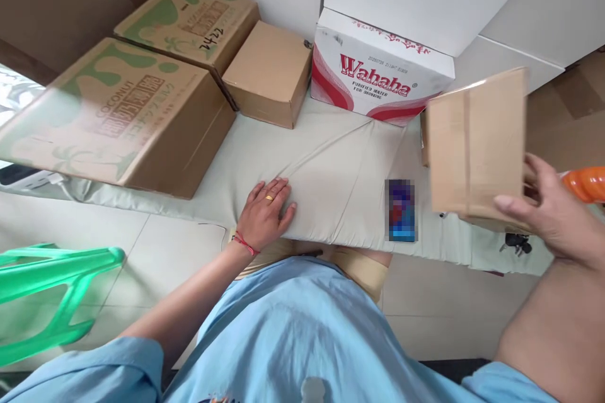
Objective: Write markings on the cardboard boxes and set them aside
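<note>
At the right, my right hand (555, 214) grips a small brown cardboard box (486, 145) by its right side, thumb at the front and fingers partly hidden behind. The box is tilted and slightly blurred, and a strip of tape runs down its face. My left hand (267, 211) lies flat, palm down, on the pale cloth table cover (321, 164) near the front edge, holding nothing. It wears a ring and a red string bracelet. Between the hands and nearer the right one lies a phone (401, 210) with a blurred-out screen.
Two coconut cartons (170, 119) stand at the left, beside a plain brown box (269, 72). A Wahaha water carton (378, 72) sits against the wall. Keys (517, 244) and an orange ribbed object (586, 184) are at the right. A green stool (61, 289) stands on the floor.
</note>
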Motion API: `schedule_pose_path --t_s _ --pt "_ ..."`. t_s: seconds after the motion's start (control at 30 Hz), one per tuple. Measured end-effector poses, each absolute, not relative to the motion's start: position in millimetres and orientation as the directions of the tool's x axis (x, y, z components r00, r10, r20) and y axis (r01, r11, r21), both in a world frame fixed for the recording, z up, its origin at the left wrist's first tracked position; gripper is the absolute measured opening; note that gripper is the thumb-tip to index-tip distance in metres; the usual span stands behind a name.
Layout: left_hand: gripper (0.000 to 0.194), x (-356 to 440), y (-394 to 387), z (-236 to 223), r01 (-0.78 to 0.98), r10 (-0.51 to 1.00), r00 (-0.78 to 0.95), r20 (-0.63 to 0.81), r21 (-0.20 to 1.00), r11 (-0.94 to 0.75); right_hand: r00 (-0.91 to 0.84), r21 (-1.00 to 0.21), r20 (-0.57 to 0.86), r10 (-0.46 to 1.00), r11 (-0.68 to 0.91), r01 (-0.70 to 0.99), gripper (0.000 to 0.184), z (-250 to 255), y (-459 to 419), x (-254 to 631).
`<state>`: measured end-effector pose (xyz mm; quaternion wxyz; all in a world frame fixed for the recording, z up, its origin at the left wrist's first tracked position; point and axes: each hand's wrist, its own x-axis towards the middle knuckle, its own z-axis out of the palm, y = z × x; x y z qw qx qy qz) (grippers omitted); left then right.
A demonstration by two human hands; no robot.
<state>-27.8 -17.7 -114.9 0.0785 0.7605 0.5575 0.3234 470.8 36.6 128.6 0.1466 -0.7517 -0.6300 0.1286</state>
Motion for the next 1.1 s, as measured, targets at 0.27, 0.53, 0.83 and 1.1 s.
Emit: schedule_pose_path --t_s 0.27,0.53,0.83,1.1 --pt "0.046 -42.3 -22.7 -115.5 0.728 0.882 -0.008 0.471 0.607 -0.317 -0.375 -0.503 -0.167 0.912 0.248 0.828 0.144 46.6 7.2 325.1" --pt "0.031 -32.8 -18.0 -108.8 0.716 0.912 0.045 0.408 0.623 -0.314 0.335 -0.88 0.074 0.939 -0.096 0.464 0.073 -7.4 -53.4 297.6" --pt "0.064 -21.3 -38.3 -59.3 0.311 0.917 0.206 0.342 0.866 -0.392 0.344 -0.968 -0.233 0.91 -0.25 0.005 0.052 -23.0 -93.1 284.9" --pt "0.051 -3.9 -58.4 -21.2 0.226 0.892 0.123 0.436 0.862 -0.453 0.387 -0.949 -0.309 0.868 -0.254 -0.188 0.049 -27.4 -66.6 287.6"
